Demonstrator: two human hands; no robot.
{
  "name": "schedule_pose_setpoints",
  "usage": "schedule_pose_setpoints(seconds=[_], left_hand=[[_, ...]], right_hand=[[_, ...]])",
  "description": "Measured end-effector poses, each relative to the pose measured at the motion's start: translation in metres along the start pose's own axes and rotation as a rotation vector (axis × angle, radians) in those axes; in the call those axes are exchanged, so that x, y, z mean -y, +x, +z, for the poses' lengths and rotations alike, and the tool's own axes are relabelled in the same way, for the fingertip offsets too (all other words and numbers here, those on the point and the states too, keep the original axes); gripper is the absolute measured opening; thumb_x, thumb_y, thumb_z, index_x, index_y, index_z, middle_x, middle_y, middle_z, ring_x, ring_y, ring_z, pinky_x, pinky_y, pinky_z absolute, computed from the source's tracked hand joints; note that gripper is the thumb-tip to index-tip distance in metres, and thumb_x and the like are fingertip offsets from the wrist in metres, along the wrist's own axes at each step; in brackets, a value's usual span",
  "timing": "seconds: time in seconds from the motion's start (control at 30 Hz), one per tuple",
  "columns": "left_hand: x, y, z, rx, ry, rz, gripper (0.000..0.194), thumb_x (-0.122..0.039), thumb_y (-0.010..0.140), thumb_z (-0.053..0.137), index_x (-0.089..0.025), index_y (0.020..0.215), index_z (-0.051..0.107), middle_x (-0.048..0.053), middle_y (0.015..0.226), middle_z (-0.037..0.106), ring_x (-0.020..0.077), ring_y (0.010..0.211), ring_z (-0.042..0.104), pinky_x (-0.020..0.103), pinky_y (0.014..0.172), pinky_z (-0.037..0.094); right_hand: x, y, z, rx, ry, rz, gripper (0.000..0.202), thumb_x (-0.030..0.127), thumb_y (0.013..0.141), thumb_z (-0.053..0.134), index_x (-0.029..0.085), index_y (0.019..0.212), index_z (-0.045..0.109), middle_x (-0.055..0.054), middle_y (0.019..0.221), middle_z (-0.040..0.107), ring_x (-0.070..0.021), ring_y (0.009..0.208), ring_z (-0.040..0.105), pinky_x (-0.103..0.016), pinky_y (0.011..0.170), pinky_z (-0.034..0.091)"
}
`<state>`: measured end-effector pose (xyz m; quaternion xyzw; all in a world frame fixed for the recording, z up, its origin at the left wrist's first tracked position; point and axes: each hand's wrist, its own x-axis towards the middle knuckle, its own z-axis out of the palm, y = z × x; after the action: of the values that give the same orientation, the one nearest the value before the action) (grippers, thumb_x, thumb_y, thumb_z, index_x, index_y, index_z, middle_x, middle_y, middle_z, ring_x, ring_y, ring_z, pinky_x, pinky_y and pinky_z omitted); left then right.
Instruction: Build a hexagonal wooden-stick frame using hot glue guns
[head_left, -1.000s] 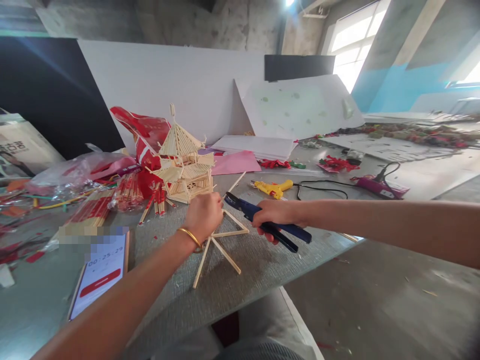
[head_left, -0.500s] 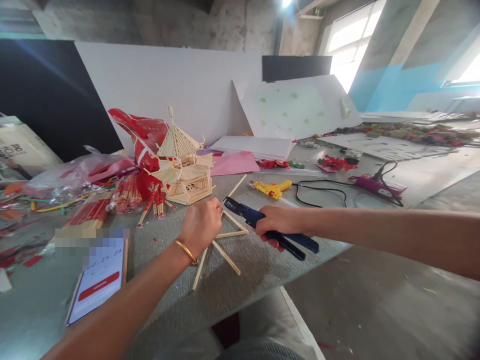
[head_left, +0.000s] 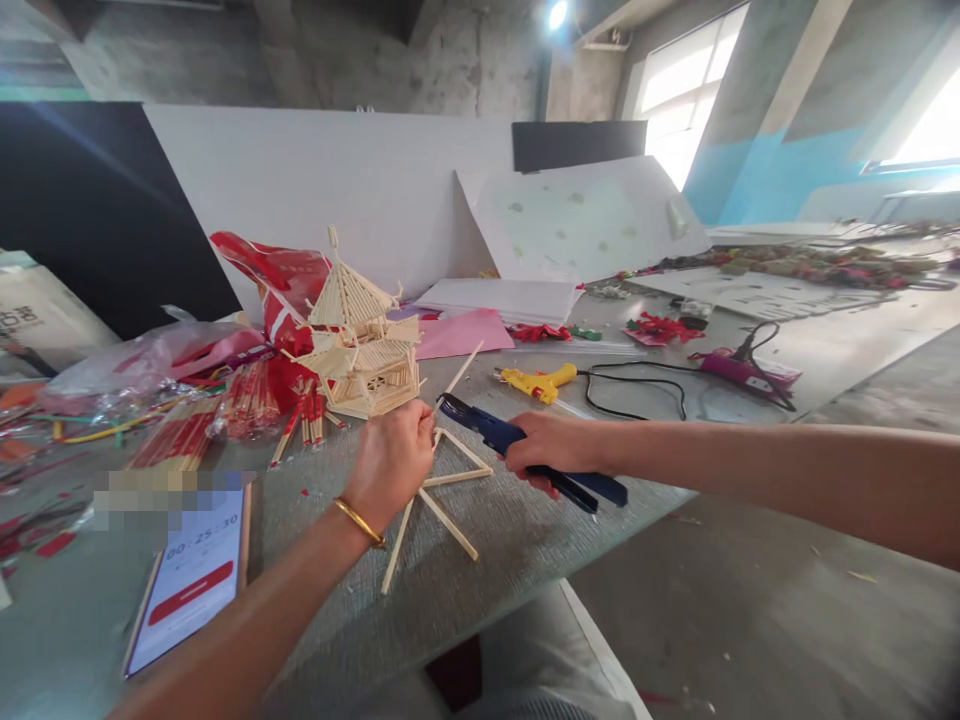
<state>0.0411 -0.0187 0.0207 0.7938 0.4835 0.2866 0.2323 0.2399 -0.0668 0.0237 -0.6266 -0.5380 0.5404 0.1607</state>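
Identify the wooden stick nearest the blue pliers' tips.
The stick at the left hand, slanting away past the tips of the blue pliers; the sticks in the frame lie nearer the person.

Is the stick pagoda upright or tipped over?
Upright: the pagoda rests base-down on the table, with its pointed roof and spire on top.

A craft workshop in a bare, unfinished building: rough grey concrete wall (head_left: 420, 70) at twelve o'clock, blue-and-grey painted wall (head_left: 795, 160) at two, and a long grey bench (head_left: 562, 570) strewn with pale wooden sticks (head_left: 176, 435), crumpled clear plastic bags (head_left: 135, 355) and a yellow glue gun (head_left: 541, 383).
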Motion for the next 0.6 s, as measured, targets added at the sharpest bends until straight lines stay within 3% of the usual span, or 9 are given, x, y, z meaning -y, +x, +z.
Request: schedule_pose_setpoints(seconds=[0.07, 0.23, 0.43, 0.5, 0.6], left_hand=[[-0.001, -0.003, 0.001, -0.022, 0.012, 0.006, 0.016, -0.016, 0.083, 0.05, -0.018, 0.072, 0.061, 0.001, 0.064, 0.065, 0.0137, 0.058, 0.059, 0.025, 0.06, 0.038], [-0.003, 0.001, 0.001, 0.07, -0.107, -0.075, 0.019, -0.022, 0.083, 0.051, -0.017, 0.066, 0.059, -0.002, 0.052, 0.061, 0.0101, 0.041, 0.052, 0.023, 0.049, 0.037], [-0.001, 0.014, -0.003, 0.134, -0.238, -0.144, 0.021, -0.021, 0.083, 0.048, -0.014, 0.065, 0.056, 0.002, 0.061, 0.063, 0.0058, 0.038, 0.046, 0.019, 0.041, 0.034], [0.003, 0.011, 0.001, 0.118, -0.204, -0.128, 0.02, -0.022, 0.083, 0.049, -0.014, 0.068, 0.058, 0.003, 0.062, 0.063, 0.0074, 0.041, 0.049, 0.02, 0.043, 0.036], [0.008, 0.001, 0.01, 0.021, -0.097, -0.07, 0.015, -0.02, 0.084, 0.047, -0.016, 0.076, 0.059, 0.006, 0.071, 0.064, 0.0152, 0.061, 0.06, 0.024, 0.055, 0.04]], right_hand=[[-0.001, -0.001, 0.001, -0.029, -0.062, -0.039, 0.008, 0.014, 0.065, 0.052, 0.016, 0.058, 0.047, 0.004, 0.041, 0.048, -0.0088, 0.035, 0.044, -0.018, 0.034, 0.037], [-0.005, 0.003, 0.0, -0.044, -0.108, -0.061, 0.009, 0.014, 0.065, 0.053, 0.016, 0.058, 0.047, 0.004, 0.042, 0.049, -0.0089, 0.035, 0.045, -0.019, 0.034, 0.037], [0.004, 0.006, -0.002, 0.107, 0.026, 0.019, 0.005, 0.017, 0.066, 0.054, 0.012, 0.067, 0.055, -0.002, 0.054, 0.059, -0.0122, 0.048, 0.057, -0.022, 0.048, 0.049], [0.006, 0.004, 0.001, 0.115, 0.073, 0.053, 0.005, 0.016, 0.066, 0.054, 0.011, 0.066, 0.055, -0.003, 0.055, 0.06, -0.0122, 0.05, 0.058, -0.023, 0.051, 0.051], [0.008, -0.002, 0.007, 0.014, 0.095, 0.069, 0.004, 0.014, 0.065, 0.054, 0.012, 0.062, 0.052, -0.001, 0.052, 0.058, -0.0115, 0.049, 0.057, -0.02, 0.046, 0.048]])
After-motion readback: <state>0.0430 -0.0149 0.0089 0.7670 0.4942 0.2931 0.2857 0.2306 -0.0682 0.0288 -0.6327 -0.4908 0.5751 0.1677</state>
